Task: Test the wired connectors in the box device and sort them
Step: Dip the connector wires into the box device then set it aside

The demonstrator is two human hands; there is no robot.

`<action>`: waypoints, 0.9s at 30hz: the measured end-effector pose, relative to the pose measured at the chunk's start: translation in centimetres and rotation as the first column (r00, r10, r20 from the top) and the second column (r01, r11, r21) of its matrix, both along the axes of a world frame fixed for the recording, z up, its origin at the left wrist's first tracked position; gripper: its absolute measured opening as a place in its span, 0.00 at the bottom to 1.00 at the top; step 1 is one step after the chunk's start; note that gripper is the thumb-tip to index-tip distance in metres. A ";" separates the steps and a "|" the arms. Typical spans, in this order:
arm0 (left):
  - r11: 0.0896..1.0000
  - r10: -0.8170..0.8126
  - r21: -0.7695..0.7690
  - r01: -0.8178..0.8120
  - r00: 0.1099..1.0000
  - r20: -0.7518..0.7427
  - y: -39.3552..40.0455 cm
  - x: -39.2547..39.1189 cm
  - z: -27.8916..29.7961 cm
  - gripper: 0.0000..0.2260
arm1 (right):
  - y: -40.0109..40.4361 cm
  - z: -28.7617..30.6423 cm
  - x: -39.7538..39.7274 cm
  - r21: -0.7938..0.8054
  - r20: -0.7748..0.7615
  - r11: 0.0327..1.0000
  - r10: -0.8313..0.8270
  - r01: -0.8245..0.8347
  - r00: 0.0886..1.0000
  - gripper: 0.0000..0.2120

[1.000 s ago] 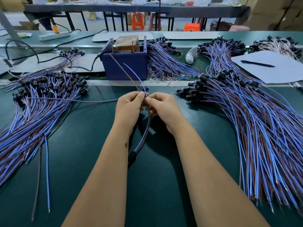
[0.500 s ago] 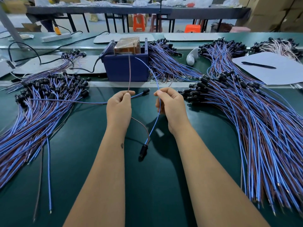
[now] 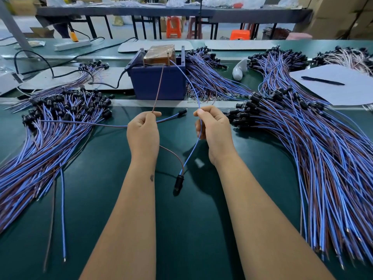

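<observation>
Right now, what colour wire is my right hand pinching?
Blue wire, pinched by the right hand; head view.

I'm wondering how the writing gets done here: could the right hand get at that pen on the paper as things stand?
Probably not right away. The right hand is pinching the blue wire, and the pen lies far off to the right on the paper, beyond a pile of wired connectors. Nothing covers the pen.

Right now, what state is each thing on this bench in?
Left hand: pinching the brown wire.
Right hand: pinching the blue wire.
Brown wire: raised, its tip at the box device.
Blue wire: raised, its tip at the box device.
Black connector: dangling below both hands.
Left pile: lying flat.
Right pile: lying flat.
Pen: resting on paper.
</observation>
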State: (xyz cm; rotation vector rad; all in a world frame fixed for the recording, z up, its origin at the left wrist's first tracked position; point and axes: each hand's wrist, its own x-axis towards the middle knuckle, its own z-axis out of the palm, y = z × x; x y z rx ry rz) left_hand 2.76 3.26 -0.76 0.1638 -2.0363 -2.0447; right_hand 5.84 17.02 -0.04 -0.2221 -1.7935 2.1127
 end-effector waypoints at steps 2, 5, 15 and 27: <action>1.000 0.004 -0.001 -0.004 1.000 -0.003 0.0 -0.1 -0.1 0.13 | 0.0 -0.1 -0.1 0.016 0.006 1.000 0.003 -0.003 1.000 0.09; 1.000 0.014 -0.003 -0.014 1.000 -0.009 0.0 -0.1 -0.1 0.13 | -0.1 -0.2 -0.2 0.025 0.008 1.000 0.002 -0.003 1.000 0.09; 0.996 0.082 0.024 -0.082 0.996 -0.022 -0.1 -0.2 0.0 0.13 | -0.2 -0.3 -0.2 0.046 0.013 0.999 0.004 -0.004 1.000 0.09; 0.994 0.106 0.031 -0.106 0.994 -0.011 -0.4 -0.3 -0.1 0.13 | -0.3 -0.3 -0.3 0.094 0.027 0.995 0.011 -0.014 1.000 0.09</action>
